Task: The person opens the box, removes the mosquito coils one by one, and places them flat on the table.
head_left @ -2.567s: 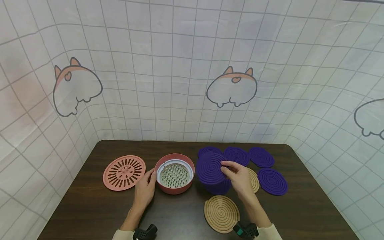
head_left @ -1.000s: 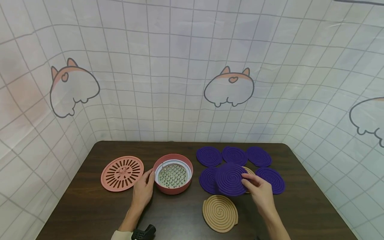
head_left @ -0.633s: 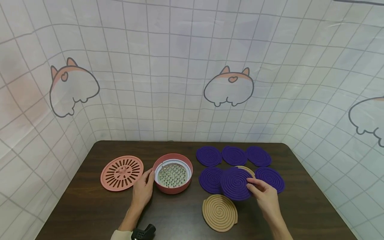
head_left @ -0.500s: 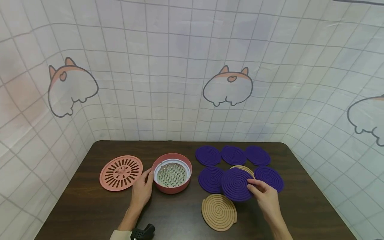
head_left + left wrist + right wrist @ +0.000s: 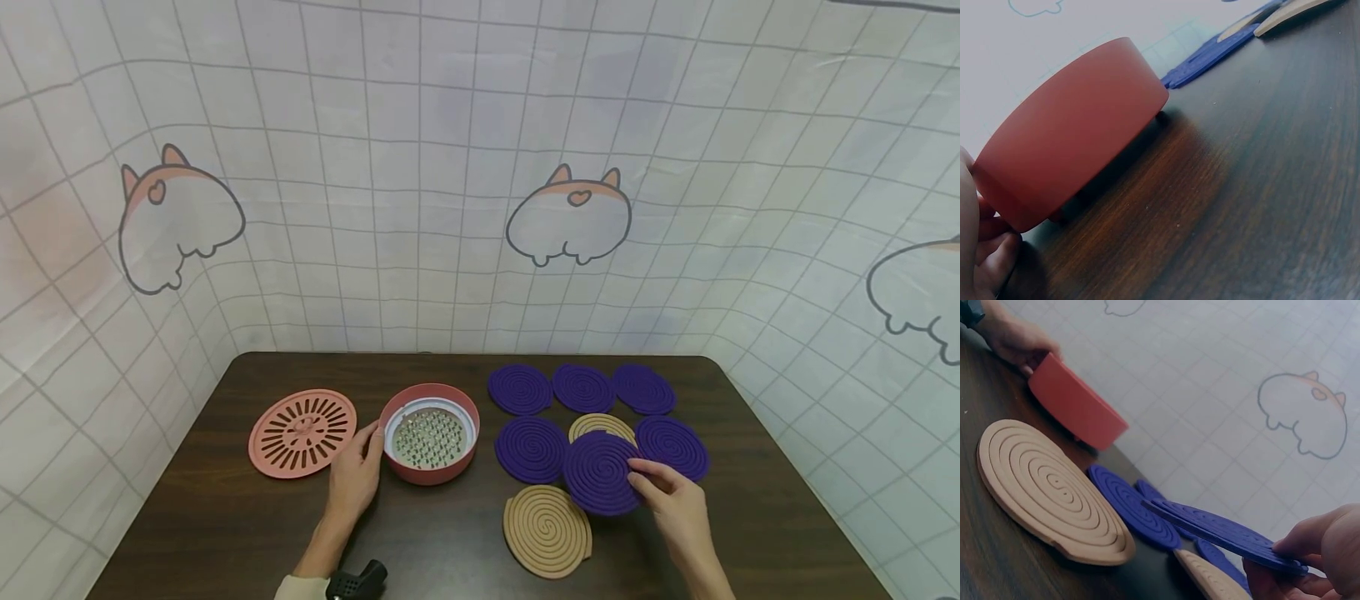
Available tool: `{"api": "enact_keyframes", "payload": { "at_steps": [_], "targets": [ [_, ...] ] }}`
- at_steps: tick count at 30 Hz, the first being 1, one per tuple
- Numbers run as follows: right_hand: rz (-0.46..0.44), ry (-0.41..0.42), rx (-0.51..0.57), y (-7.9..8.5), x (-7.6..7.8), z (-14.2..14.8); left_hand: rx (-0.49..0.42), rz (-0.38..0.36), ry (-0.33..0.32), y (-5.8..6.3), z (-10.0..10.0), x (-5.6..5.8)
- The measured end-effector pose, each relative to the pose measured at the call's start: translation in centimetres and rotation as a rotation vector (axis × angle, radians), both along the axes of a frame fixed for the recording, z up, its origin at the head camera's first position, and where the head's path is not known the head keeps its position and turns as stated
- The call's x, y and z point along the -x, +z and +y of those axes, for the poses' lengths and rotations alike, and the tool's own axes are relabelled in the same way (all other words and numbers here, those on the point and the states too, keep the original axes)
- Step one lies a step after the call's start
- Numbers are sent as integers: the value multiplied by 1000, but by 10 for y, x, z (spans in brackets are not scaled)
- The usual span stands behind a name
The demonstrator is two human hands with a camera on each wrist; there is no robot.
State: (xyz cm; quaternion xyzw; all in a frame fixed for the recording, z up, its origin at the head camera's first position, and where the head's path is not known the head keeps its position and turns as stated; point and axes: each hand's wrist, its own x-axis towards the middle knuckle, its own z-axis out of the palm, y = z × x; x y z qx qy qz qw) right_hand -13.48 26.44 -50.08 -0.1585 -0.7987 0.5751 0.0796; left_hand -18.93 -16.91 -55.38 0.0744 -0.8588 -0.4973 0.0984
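In the head view my right hand [image 5: 678,508] pinches a purple mosquito coil [image 5: 600,472] by its right edge, thumb on top in the right wrist view. That coil [image 5: 1222,531] is raised above the table, partly covering a tan coil [image 5: 600,427] behind it. Another tan mosquito coil [image 5: 546,531] lies in front, its top right edge slightly overlapped in view. My left hand [image 5: 356,479] grips the left side of a round red mosquito coil holder [image 5: 431,477], which has a white inner ring and a pale, studded pad inside.
Several purple coils lie flat on the right: three along the back [image 5: 583,388], one at left [image 5: 531,450], one at right [image 5: 672,447]. A pink slotted lid [image 5: 303,433] lies left of the holder on the dark wooden table [image 5: 442,550]. A white gridded curtain [image 5: 420,208] surrounds the table.
My right hand has carried the purple coil rightward and nearer to me, uncovering the purple coils at left and more of the rear tan coil. My left hand has kept its grip on the holder.
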Motion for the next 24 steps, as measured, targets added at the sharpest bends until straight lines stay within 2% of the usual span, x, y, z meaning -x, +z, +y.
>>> {"api": "enact_keyframes", "payload": {
  "at_steps": [14,24],
  "targets": [
    [-67,-29,-70,-2,-17,13,0,10,4,-1,0,-1],
    [-90,-39,-56,-6,-26,20,9,31,-4,-1,0,0]
  ]
}}
